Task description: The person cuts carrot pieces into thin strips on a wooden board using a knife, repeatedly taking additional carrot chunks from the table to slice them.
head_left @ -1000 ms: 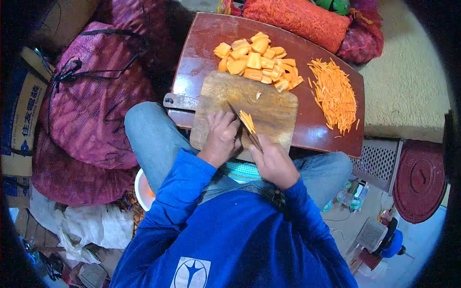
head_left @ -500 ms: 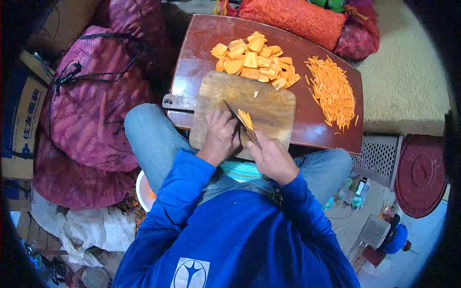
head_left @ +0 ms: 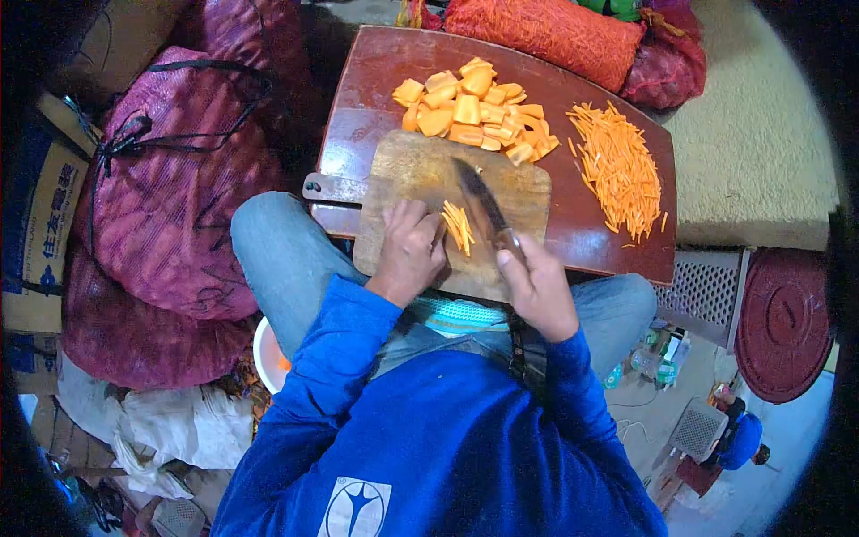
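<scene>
A wooden cutting board (head_left: 407, 166) lies on the near side of a dark red table (head_left: 367, 80). My right hand (head_left: 540, 286) is closed on the handle of a knife (head_left: 480, 197), whose blade is over the board, right of a small bunch of orange strips (head_left: 457, 227). Just left of those strips, my left hand (head_left: 412, 251) rests on the board with its fingers curled; what they hold, if anything, is hidden. Behind the board lie thick orange chunks (head_left: 467, 109). At the table's right is a pile of thin orange strips (head_left: 617, 170).
Purple mesh sacks (head_left: 179, 188) stand at the left. An orange-filled bag (head_left: 546, 36) lies behind the table. Beside my left leg is a white bowl (head_left: 266, 358). A maroon lid (head_left: 786, 327) and a perforated crate (head_left: 704, 291) are at the right.
The knife has moved right, away from my left hand and the cut strips, and its blade has turned. My right hand has shifted right with it. My left hand has barely moved.
</scene>
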A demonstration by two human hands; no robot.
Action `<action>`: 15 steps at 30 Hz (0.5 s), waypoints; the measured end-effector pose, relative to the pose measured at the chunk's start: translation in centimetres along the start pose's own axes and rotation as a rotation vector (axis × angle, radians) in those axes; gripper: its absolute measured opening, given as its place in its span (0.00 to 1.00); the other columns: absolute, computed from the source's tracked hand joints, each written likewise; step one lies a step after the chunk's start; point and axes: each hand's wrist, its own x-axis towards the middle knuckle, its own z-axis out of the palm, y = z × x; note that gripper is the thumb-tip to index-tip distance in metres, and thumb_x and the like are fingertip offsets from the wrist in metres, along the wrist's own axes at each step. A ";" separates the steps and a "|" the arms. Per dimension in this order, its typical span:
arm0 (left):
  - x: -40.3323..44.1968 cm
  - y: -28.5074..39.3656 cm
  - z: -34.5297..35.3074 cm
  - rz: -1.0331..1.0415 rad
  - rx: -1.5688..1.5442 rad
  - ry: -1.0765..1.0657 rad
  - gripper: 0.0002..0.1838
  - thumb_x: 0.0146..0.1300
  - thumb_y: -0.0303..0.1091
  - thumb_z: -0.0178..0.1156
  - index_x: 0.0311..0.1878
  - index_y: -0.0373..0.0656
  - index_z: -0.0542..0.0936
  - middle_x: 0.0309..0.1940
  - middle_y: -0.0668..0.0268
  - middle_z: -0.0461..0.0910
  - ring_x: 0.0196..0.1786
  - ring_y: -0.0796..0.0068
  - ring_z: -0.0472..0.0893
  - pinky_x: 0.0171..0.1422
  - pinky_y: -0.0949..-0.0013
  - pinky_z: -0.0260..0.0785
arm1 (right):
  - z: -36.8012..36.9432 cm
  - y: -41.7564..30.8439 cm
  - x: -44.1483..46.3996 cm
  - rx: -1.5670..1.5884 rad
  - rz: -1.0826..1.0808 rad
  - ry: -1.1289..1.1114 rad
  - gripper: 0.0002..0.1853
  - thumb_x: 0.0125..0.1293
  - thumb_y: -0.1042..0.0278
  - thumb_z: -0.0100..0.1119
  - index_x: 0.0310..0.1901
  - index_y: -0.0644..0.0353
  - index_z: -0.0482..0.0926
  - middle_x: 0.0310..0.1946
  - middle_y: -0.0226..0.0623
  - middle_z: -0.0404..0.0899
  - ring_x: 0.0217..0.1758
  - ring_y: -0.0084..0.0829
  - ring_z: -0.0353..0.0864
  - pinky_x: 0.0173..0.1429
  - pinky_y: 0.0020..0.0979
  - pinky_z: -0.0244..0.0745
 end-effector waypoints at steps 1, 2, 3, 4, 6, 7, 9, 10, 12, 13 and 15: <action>0.3 0.1 -0.2 -0.038 0.003 0.002 0.11 0.53 0.24 0.70 0.42 0.38 0.87 0.40 0.56 0.80 0.48 0.50 0.78 0.55 0.50 0.66 | -0.5 0.5 -0.4 -0.001 0.001 0.000 0.13 0.80 0.66 0.58 0.59 0.64 0.79 0.33 0.57 0.84 0.38 0.59 0.88 0.42 0.46 0.80; 0.6 0.2 -0.3 -0.033 0.001 0.002 0.11 0.53 0.24 0.70 0.42 0.38 0.87 0.40 0.56 0.80 0.48 0.50 0.78 0.55 0.50 0.66 | -0.8 0.8 -0.7 -0.007 0.034 -0.017 0.13 0.80 0.66 0.58 0.58 0.64 0.80 0.33 0.57 0.83 0.37 0.59 0.88 0.42 0.46 0.79; 0.9 0.3 -0.4 -0.053 -0.011 0.046 0.10 0.56 0.24 0.70 0.42 0.38 0.87 0.40 0.56 0.80 0.47 0.50 0.78 0.55 0.50 0.66 | -1.1 0.9 -1.0 -0.011 0.068 -0.032 0.14 0.80 0.65 0.59 0.58 0.64 0.80 0.32 0.58 0.83 0.37 0.58 0.87 0.42 0.47 0.79; 1.1 0.2 -0.6 -0.073 -0.024 0.089 0.09 0.58 0.24 0.71 0.42 0.38 0.87 0.39 0.56 0.81 0.47 0.50 0.78 0.54 0.50 0.66 | -0.8 1.0 -1.4 -0.011 0.070 -0.026 0.14 0.80 0.65 0.59 0.58 0.64 0.80 0.32 0.58 0.83 0.37 0.58 0.87 0.42 0.47 0.79; 1.7 -0.3 -0.9 -0.088 -0.072 0.149 0.07 0.59 0.24 0.71 0.41 0.38 0.88 0.38 0.57 0.81 0.46 0.51 0.79 0.53 0.50 0.66 | 0.4 1.2 -2.4 0.034 0.022 -0.072 0.13 0.80 0.63 0.59 0.55 0.64 0.80 0.31 0.58 0.82 0.36 0.59 0.86 0.41 0.48 0.78; 1.9 -0.4 -1.2 -0.108 -0.116 0.214 0.05 0.60 0.24 0.71 0.40 0.39 0.88 0.36 0.57 0.81 0.45 0.51 0.79 0.52 0.50 0.67 | 0.8 1.0 -2.8 0.035 0.028 -0.065 0.13 0.80 0.63 0.59 0.55 0.64 0.80 0.31 0.58 0.82 0.36 0.59 0.86 0.41 0.48 0.78; 1.9 -0.6 -1.5 -0.142 -0.088 0.239 0.04 0.61 0.23 0.70 0.39 0.38 0.88 0.36 0.56 0.81 0.43 0.51 0.80 0.51 0.52 0.69 | 1.6 0.2 -3.3 0.085 0.134 -0.253 0.15 0.80 0.64 0.58 0.58 0.68 0.80 0.31 0.47 0.80 0.36 0.35 0.82 0.44 0.39 0.77; 1.9 -0.9 -1.6 -0.228 -0.176 0.255 0.03 0.62 0.23 0.70 0.39 0.37 0.88 0.36 0.56 0.81 0.43 0.51 0.81 0.51 0.53 0.70 | 2.6 1.2 -3.5 0.095 0.020 -0.221 0.16 0.80 0.64 0.59 0.59 0.67 0.80 0.32 0.48 0.81 0.37 0.38 0.84 0.45 0.39 0.78; 2.2 -0.8 -1.9 -0.354 -0.314 0.266 0.03 0.64 0.23 0.69 0.38 0.34 0.87 0.36 0.54 0.82 0.43 0.50 0.82 0.51 0.54 0.73 | 3.0 1.4 -3.9 0.090 0.033 -0.218 0.15 0.80 0.63 0.59 0.57 0.65 0.80 0.32 0.53 0.82 0.37 0.49 0.85 0.43 0.45 0.77; 2.2 -0.7 -1.9 -0.351 -0.315 0.264 0.03 0.64 0.23 0.69 0.38 0.34 0.87 0.36 0.54 0.82 0.43 0.50 0.82 0.51 0.54 0.73 | 3.1 1.4 -3.9 0.084 0.044 -0.220 0.13 0.79 0.62 0.59 0.54 0.64 0.80 0.32 0.59 0.82 0.37 0.60 0.87 0.42 0.52 0.77; 2.3 -0.5 -1.8 -0.409 -0.369 0.236 0.03 0.64 0.24 0.69 0.37 0.34 0.87 0.36 0.54 0.82 0.43 0.51 0.81 0.52 0.54 0.72 | 2.3 1.4 -3.9 0.077 0.074 -0.182 0.14 0.79 0.62 0.59 0.54 0.64 0.80 0.33 0.60 0.82 0.38 0.60 0.87 0.43 0.52 0.78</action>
